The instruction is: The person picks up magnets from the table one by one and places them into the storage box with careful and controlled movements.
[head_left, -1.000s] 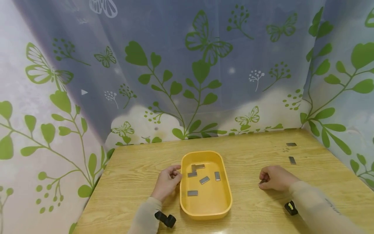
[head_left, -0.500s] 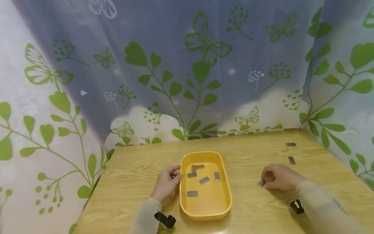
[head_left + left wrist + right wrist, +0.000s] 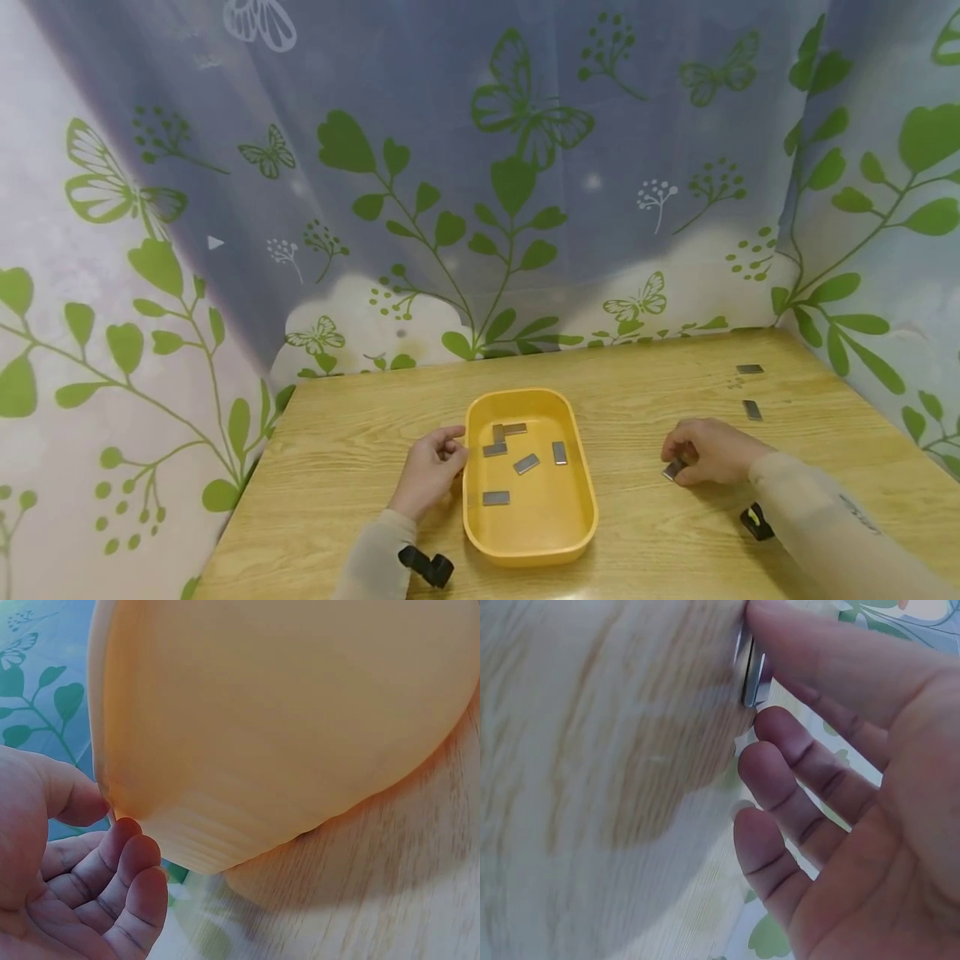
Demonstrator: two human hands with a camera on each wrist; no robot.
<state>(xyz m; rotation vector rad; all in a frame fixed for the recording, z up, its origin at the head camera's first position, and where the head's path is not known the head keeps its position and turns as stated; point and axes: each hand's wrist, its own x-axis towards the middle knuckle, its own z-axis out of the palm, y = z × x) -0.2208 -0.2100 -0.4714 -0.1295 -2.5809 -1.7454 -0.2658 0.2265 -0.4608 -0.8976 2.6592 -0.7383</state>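
My left hand (image 3: 431, 468) is at the left side of a yellow plastic tray (image 3: 528, 557), its loosely bent fingers touching the outer wall right at the rim. From the left wrist view, the thumb tip meets the edge of the yellow tray (image 3: 285, 712). Several small grey rectangular metal plates lie flat inside, among them one plate (image 3: 527, 464) set at a slant. To the right of the tray, my right hand (image 3: 708, 452) pinches another metal plate (image 3: 672, 471) between thumb and fingers, close over the table. The right wrist view shows that plate (image 3: 754, 675) edge-on beside the thumb.
Two more loose metal plates lie at the table's far right, one plate (image 3: 750, 368) near the back edge and another plate (image 3: 752, 410) nearer. Leaf-and-butterfly printed curtains (image 3: 420, 208) border the wooden table (image 3: 360, 425) at the back and sides.
The metal plate in my right hand came further into view, then the hand shifted slightly left. The left hand and the tray have stayed in place.
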